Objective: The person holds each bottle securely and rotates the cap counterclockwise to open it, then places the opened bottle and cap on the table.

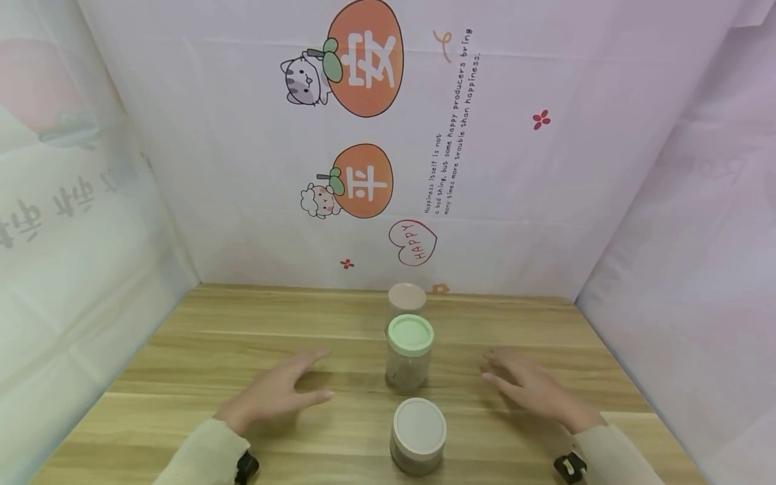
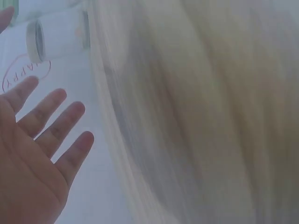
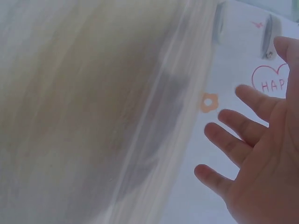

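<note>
Three lidded jars stand in a row on the wooden table, front to back in the head view. Nearest is a short jar with a grey-white lid (image 1: 419,428). Behind it stands a taller clear jar with a pale green lid (image 1: 410,337). Farthest back, a clear jar with a beige lid (image 1: 407,298) is partly hidden by the green-lidded one. My left hand (image 1: 279,391) is to the left of the row, fingers extended and thumb spread, holding nothing. On the right side my right hand (image 1: 530,387) is likewise spread, apart from the jars and holding nothing.
A white cloth wall (image 1: 254,202) with printed cartoon fruit and lettering rises along the table's back edge. Similar cloth hangs at the left (image 1: 73,269) and right (image 1: 685,269). Each wrist wears a small black device, one by the left sleeve (image 1: 200,455).
</note>
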A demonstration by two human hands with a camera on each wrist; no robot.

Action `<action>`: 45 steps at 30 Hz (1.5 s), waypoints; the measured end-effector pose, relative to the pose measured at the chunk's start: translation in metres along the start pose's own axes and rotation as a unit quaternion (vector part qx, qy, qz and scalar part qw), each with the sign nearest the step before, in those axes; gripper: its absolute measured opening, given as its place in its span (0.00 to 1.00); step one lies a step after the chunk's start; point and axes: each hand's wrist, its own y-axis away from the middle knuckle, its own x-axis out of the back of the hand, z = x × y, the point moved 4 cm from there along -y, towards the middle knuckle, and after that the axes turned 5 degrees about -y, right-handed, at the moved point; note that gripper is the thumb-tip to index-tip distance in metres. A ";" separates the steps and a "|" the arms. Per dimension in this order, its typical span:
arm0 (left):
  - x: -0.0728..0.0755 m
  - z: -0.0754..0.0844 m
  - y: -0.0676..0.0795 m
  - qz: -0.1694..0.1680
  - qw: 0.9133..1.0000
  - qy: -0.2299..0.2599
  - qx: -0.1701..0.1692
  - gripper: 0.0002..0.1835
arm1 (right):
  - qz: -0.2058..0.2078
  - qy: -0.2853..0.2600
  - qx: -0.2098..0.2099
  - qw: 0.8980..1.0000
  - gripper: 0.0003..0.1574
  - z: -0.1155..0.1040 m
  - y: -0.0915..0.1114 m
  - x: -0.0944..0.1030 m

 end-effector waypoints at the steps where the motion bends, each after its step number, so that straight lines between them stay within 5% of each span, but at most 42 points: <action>1: -0.002 0.003 -0.001 -0.005 1.000 0.004 -0.005 0.43 | -0.011 -0.009 -0.006 1.000 0.35 -0.002 0.000 0.000; 10: -0.022 0.024 -0.008 -0.044 0.997 0.038 -0.060 0.41 | -0.056 -0.021 0.001 0.998 0.33 -0.023 0.000 -0.007; 16: -0.033 0.037 -0.011 -0.073 0.992 0.080 -0.067 0.44 | -0.072 -0.021 0.009 0.997 0.31 -0.033 0.001 -0.011; 24: -0.051 0.054 -0.016 -0.090 0.988 0.086 -0.097 0.51 | -0.081 -0.008 0.060 0.995 0.32 -0.055 -0.001 -0.016; 31: -0.059 0.068 -0.022 -0.095 0.986 0.095 -0.103 0.56 | -0.070 -0.005 0.119 0.990 0.31 -0.075 -0.002 -0.019; 45: -0.078 0.087 -0.029 -0.129 0.981 0.124 -0.074 0.56 | -0.055 0.052 0.136 0.988 0.34 -0.105 0.000 -0.023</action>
